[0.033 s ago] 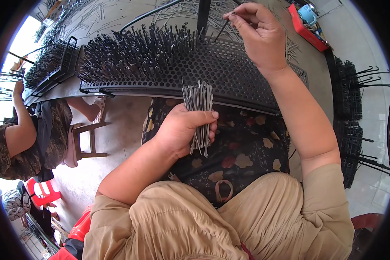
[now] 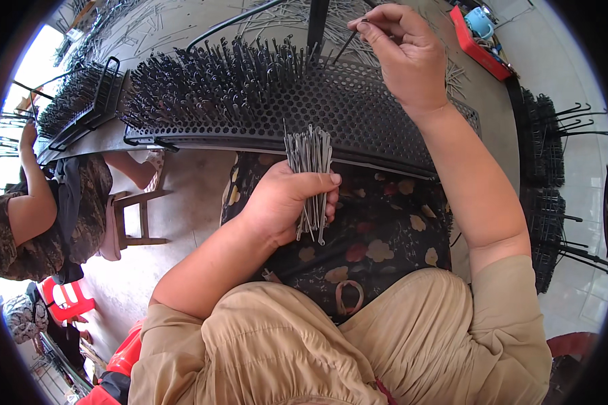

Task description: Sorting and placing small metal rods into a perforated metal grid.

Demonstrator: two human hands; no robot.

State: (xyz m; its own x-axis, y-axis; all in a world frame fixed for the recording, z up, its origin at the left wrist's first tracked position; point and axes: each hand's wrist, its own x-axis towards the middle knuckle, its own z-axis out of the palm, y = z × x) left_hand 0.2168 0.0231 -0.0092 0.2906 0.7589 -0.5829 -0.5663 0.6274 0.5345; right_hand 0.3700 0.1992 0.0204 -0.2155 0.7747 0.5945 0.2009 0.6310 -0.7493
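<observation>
My left hand (image 2: 287,202) is closed round a bundle of thin grey metal rods (image 2: 309,152), held upright over my lap; some have small looped ends. Raised at the upper right, my right hand (image 2: 412,64) pinches one slim dark rod (image 2: 345,48) between thumb and fingers. This rod slants down toward the black perforated rack (image 2: 358,115); whether its lower tip touches the rack I cannot tell. Black hook-ended rods (image 2: 209,84) stand densely in the holes of the rack's left part, while the holes nearer my right hand show bare.
Loose grey rods (image 2: 263,23) lie scattered on the surface behind the rack. At left, a co-worker's arm (image 2: 30,182) reaches up beside another filled rack (image 2: 81,108). A red tray (image 2: 476,44) holding a blue cup (image 2: 479,23) sits far right. Dark flowered cloth (image 2: 378,250) covers my lap.
</observation>
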